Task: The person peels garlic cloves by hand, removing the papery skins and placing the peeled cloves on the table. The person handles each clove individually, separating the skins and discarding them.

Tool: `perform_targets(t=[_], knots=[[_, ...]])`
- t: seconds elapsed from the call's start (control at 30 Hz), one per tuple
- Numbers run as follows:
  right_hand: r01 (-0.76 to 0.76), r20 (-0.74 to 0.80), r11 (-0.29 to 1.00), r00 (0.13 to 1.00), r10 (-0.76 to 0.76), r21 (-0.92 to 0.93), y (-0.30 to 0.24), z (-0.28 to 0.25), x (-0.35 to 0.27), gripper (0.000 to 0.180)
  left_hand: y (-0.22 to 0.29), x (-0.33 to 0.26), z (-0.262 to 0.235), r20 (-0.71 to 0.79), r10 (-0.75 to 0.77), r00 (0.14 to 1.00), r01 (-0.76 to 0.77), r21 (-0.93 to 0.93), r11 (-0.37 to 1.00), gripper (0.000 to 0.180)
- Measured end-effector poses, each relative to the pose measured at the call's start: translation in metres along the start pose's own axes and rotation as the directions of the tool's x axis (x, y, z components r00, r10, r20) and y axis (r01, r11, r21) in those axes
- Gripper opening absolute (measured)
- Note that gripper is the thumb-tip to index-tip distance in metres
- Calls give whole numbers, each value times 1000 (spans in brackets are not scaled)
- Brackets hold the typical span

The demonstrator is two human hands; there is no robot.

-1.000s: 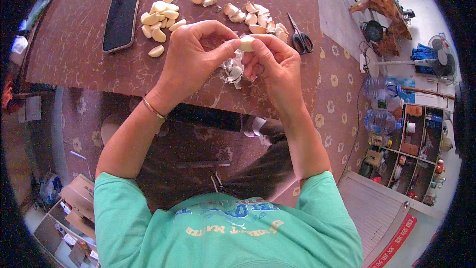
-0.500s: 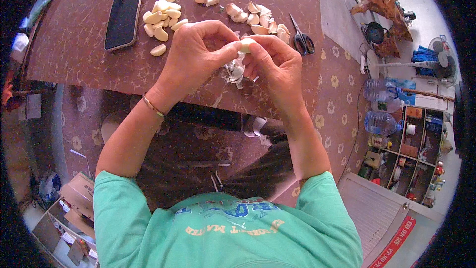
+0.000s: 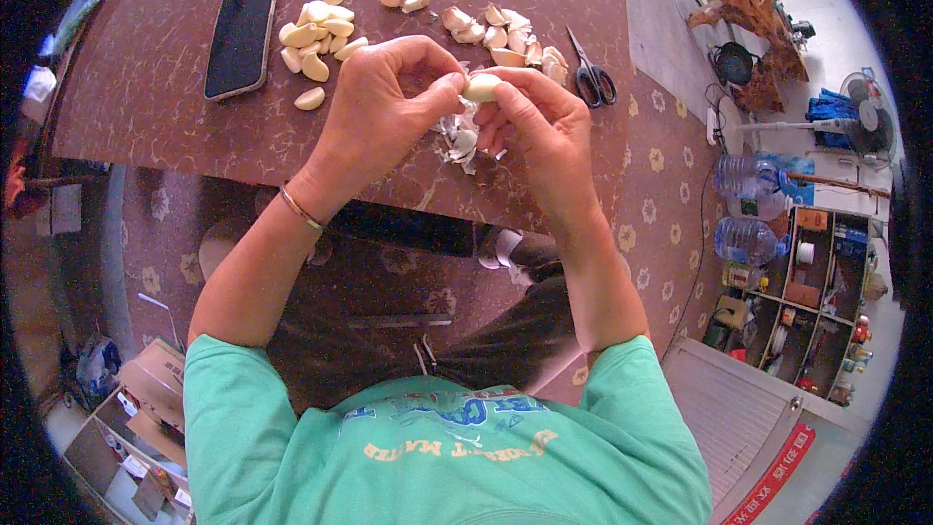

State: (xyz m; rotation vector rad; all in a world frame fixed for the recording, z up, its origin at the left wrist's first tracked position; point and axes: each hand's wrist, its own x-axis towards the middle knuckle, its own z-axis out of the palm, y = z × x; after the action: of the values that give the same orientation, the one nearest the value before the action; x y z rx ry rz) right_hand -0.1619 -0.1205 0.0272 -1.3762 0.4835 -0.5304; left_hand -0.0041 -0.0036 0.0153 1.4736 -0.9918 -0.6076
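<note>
A pale, peeled-looking garlic clove [image 3: 481,88] is pinched between the thumb and forefinger of my right hand [image 3: 544,122]. At the clove's left end, the thumb and forefinger of my left hand [image 3: 384,102] are pressed together on its tip. Below the clove, white papery garlic skins [image 3: 461,141] lie in a small heap on the table, partly behind my right fingers. Beyond my left hand is a pile of peeled cloves [image 3: 316,29], with one peeled clove [image 3: 310,98] apart from it. Unpeeled cloves [image 3: 496,36] lie past my right hand.
Black-handled scissors [image 3: 593,80] lie near the right edge of the brown marbled table [image 3: 146,87]. A dark-screened phone [image 3: 242,37] rests at the left. Two unpeeled cloves [image 3: 416,0] sit farther back. On the floor at right are large water bottles [image 3: 746,240] and a compartment shelf [image 3: 807,297].
My left fingertips have shifted slightly left along the clove, and more of its pale surface shows. My right hand keeps its pinch almost in the same place.
</note>
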Motion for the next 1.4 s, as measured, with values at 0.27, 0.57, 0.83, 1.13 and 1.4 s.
perform_targets(t=[0.27, 0.57, 0.83, 1.13, 1.4], knots=[[-47, 72, 985, 997, 36, 167, 0, -9, 3, 22, -7, 3, 5, -86, 16, 996, -22, -61, 998, 14], [-28, 30, 993, 999, 25, 112, -3, -7, 2, 19, -6, 3, 8, -127, 196, 972, -172, 179, 969, 9], [5, -9, 999, 1000, -6, -38, -5, -8, 2, 17, 8, 1, 5, 19, 337, 941, -328, 296, 897, 15], [76, -2, 973, 997, -78, -218, -3, -9, -1, 18, 7, 3, 5, -49, 344, 938, -309, 336, 890, 9], [135, -110, 937, 978, -179, -322, -4, -12, 0, 23, 1, 1, 0, 9, 105, 994, -99, 430, 897, 12]])
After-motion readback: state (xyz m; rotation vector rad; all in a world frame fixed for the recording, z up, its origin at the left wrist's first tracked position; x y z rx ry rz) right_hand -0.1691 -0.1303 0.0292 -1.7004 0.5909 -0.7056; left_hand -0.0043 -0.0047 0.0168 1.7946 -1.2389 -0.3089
